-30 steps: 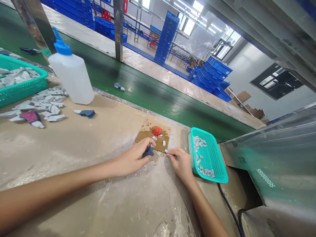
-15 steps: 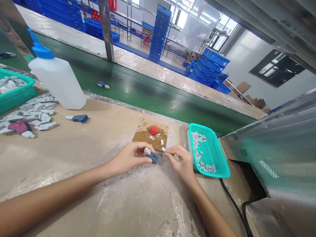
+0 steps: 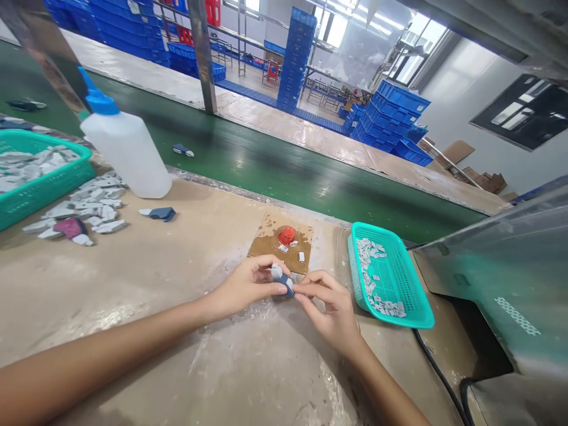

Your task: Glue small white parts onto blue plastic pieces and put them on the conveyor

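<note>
My left hand (image 3: 249, 285) is closed round a small dark blue and white piece (image 3: 283, 283), held just above the bench. My right hand (image 3: 329, 302) pinches a small white chip (image 3: 290, 283) against the blue piece's right end, the fingertips of both hands almost meeting. Just beyond them a brown square board (image 3: 265, 238) lies on the bench, wet-looking in patches. On it sit a red cap-like dish (image 3: 287, 235) and a few white chips (image 3: 302, 257).
Right of my hands stands a teal basket (image 3: 421, 296) with white chips. At left are a white squeeze bottle (image 3: 128, 154), loose grey-white pieces (image 3: 93, 204), a blue-and-white piece (image 3: 158, 213) and another teal basket (image 3: 48, 198). A green conveyor belt (image 3: 266, 174) runs behind.
My right hand has brought the white chip from beside the board's near edge to the blue piece in my left hand. The view has shifted slightly.
</note>
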`<state>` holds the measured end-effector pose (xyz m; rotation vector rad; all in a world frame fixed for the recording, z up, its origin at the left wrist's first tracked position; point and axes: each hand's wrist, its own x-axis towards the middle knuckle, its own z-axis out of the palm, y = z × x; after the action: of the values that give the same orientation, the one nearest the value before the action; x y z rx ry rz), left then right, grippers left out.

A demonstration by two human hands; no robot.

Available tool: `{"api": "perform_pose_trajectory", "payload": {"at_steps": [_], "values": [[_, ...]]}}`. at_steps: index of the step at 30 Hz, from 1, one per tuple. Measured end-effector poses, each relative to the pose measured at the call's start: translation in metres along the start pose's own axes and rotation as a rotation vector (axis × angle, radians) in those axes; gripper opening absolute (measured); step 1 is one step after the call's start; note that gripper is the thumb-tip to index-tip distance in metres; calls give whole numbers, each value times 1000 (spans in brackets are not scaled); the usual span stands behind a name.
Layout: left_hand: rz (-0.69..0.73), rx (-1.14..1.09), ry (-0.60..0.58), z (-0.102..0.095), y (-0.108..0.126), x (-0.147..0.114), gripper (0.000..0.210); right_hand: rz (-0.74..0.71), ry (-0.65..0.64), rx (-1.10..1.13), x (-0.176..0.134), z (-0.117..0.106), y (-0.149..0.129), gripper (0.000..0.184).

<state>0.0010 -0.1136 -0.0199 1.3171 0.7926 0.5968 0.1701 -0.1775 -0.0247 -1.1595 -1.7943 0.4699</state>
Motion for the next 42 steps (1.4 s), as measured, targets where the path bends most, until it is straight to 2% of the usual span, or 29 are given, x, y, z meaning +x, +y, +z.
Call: {"api": "perform_pose_trajectory", "payload": {"at_steps": [6,9,11,13,14,16,17,19,20,21,24,27,30,32,34,35,36,39,40,42], "values": [[25,-52,58,8,-2,-1,18,-110,-6,-130,-5,4,-6,20],[-10,-123,68,11,-1,1,23,-176,-5,-199,-6,6,-8,25],[-16,-205,84,6,3,8,29,-218,24,-283,-2,0,-4,29],[37,-263,125,-7,9,23,33,-226,103,-412,4,-17,6,26],[79,-260,152,-16,13,33,34,-198,151,-488,8,-30,14,23],[172,-127,238,-39,22,60,38,-47,217,-637,11,-62,33,21],[212,18,289,-50,26,76,41,78,174,-693,11,-80,43,22],[253,476,388,-73,34,106,48,334,19,-789,7,-112,61,22],[254,729,383,-82,36,120,52,440,-73,-807,4,-124,68,24],[249,841,391,-90,39,133,56,520,-169,-788,0,-133,73,27],[234,993,390,-105,41,161,66,623,-349,-618,-10,-141,79,37],[229,1073,415,-106,42,170,70,668,-355,-537,-13,-133,76,39],[239,1126,405,-103,44,146,64,669,-346,-535,-9,-125,72,28],[250,1163,341,-103,45,108,52,642,-361,-534,-5,-123,71,19],[243,1251,225,-109,45,58,39,626,-379,-531,-2,-124,72,13],[195,1308,250,-114,43,30,37,625,-384,-525,-2,-125,72,13],[115,1371,324,-120,39,3,38,626,-385,-517,-2,-126,73,13],[-82,1575,683,-150,21,-67,35,635,-377,-492,-2,-128,75,13],[-153,1612,713,-161,12,-84,34,647,-372,-487,-3,-128,75,13],[-256,1559,655,-184,-6,-106,32,679,-359,-482,-3,-129,74,16]]}}
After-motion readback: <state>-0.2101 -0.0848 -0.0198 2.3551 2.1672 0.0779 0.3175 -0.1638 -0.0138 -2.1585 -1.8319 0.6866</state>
